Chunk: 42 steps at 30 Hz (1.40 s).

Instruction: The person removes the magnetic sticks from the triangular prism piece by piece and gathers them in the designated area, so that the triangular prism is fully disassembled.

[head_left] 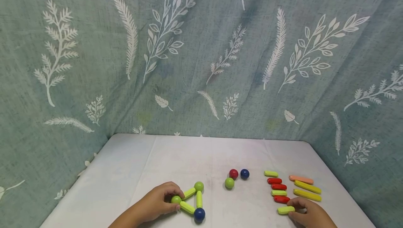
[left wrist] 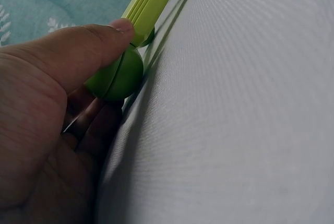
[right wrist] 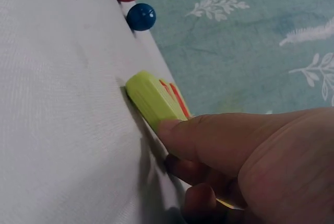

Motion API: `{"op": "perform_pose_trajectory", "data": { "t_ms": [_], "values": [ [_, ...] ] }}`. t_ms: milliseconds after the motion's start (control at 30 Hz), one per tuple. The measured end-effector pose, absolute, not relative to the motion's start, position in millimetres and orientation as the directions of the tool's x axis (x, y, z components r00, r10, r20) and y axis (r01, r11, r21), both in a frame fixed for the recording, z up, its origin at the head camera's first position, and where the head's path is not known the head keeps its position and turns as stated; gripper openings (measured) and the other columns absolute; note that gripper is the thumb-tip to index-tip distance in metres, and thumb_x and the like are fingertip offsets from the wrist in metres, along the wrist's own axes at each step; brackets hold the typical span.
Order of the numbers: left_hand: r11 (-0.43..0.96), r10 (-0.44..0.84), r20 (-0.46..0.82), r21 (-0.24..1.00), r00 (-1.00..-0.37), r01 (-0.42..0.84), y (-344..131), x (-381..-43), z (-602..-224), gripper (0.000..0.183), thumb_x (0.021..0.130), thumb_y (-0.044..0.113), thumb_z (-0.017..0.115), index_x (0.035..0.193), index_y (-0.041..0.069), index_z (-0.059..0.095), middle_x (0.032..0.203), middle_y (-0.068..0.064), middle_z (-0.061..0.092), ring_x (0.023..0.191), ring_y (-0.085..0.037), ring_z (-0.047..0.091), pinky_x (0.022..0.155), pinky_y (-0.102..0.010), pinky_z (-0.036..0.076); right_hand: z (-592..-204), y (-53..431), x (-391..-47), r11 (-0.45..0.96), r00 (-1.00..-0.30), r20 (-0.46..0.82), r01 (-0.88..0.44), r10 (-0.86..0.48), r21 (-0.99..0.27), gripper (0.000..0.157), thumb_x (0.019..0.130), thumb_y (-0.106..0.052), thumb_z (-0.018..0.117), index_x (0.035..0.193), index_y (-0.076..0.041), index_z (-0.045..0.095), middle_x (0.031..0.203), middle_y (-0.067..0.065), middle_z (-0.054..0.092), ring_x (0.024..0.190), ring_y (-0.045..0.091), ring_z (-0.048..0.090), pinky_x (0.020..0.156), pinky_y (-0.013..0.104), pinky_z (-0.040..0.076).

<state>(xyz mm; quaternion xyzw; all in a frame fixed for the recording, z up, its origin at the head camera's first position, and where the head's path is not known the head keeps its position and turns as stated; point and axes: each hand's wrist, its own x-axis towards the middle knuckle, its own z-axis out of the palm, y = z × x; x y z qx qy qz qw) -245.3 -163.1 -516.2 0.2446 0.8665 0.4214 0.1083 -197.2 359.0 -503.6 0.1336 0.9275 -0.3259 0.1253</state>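
On the white table, three lime rods and three balls form a triangle. Its corners are a green ball [head_left: 176,200] at left, a second green ball [head_left: 198,186] at the back and a dark blue ball [head_left: 199,215] in front. My left hand [head_left: 162,200] grips the left corner, thumb and fingers around the green ball [left wrist: 117,78]; the thumb tip reaches the lime rod [left wrist: 148,7]. At the right, my right hand [head_left: 310,214] pinches a short lime rod [head_left: 285,210] by one end, low over the table. Part of that rod is hidden under the fingers.
Loose red [head_left: 233,174], blue [head_left: 245,174] and green [head_left: 229,183] balls lie mid-table. Beyond my right hand are short lime [head_left: 271,173] and red rods [head_left: 278,187], longer yellow rods [head_left: 307,187] and an orange rod [head_left: 301,179]. A leaf-patterned green cloth [head_left: 201,63] surrounds the table's back and sides.
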Motion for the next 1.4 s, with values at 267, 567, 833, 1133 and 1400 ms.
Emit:
{"op": "perform_pose_trajectory", "data": {
  "t_ms": [267,567,833,1133,1400],
  "values": [
    [0.52,0.519,0.031,0.782,-0.854,0.345,-162,-245,-516,0.023,0.087,0.034,0.086,0.107,0.036,0.073,0.116,0.015,0.066,0.099,-0.004,0.058,0.086,-0.022,0.052,-508,359,-199,0.783,-0.943,-0.279,0.309,0.179,-0.54,0.031,0.084,-0.022,0.088,0.109,-0.009,0.073,0.091,-0.001,0.067,0.082,0.018,0.06,0.075,0.04,0.056],
    [0.529,0.513,0.023,0.779,-0.858,0.336,-163,-245,-515,0.024,0.086,0.033,0.087,0.105,0.036,0.074,0.116,0.014,0.065,0.097,-0.004,0.058,0.084,-0.022,0.051,-508,351,-201,0.794,-0.948,-0.237,0.308,0.211,-0.525,0.032,0.083,-0.02,0.088,0.107,-0.006,0.071,0.089,0.002,0.063,0.08,0.019,0.058,0.073,0.039,0.054],
    [0.522,0.518,0.015,0.787,-0.855,0.33,-163,-246,-515,0.023,0.087,0.034,0.086,0.106,0.036,0.073,0.116,0.015,0.065,0.098,-0.004,0.059,0.085,-0.022,0.052,-501,348,-200,0.742,-0.933,-0.24,0.358,0.267,-0.567,0.044,0.084,-0.028,0.088,0.114,-0.003,0.068,0.095,0.006,0.068,0.081,0.021,0.061,0.07,0.038,0.056],
    [0.505,0.515,0.023,0.8,-0.857,0.325,-163,-247,-513,0.023,0.087,0.03,0.086,0.106,0.034,0.073,0.116,0.012,0.065,0.1,-0.005,0.059,0.086,-0.022,0.051,-479,299,-199,0.714,-0.96,-0.146,0.277,0.24,-0.643,0.041,0.086,-0.031,0.087,0.114,-0.006,0.07,0.097,0.001,0.07,0.082,0.019,0.059,0.07,0.035,0.056],
    [0.494,0.526,0.022,0.806,-0.85,0.326,-162,-247,-516,0.023,0.087,0.029,0.086,0.106,0.034,0.074,0.116,0.012,0.066,0.1,-0.005,0.058,0.086,-0.023,0.051,-476,246,-197,0.737,-0.986,-0.145,0.161,0.086,-0.657,0.028,0.085,-0.02,0.088,0.106,-0.012,0.071,0.09,-0.001,0.066,0.076,0.019,0.055,0.07,0.031,0.054]
  ]
}}
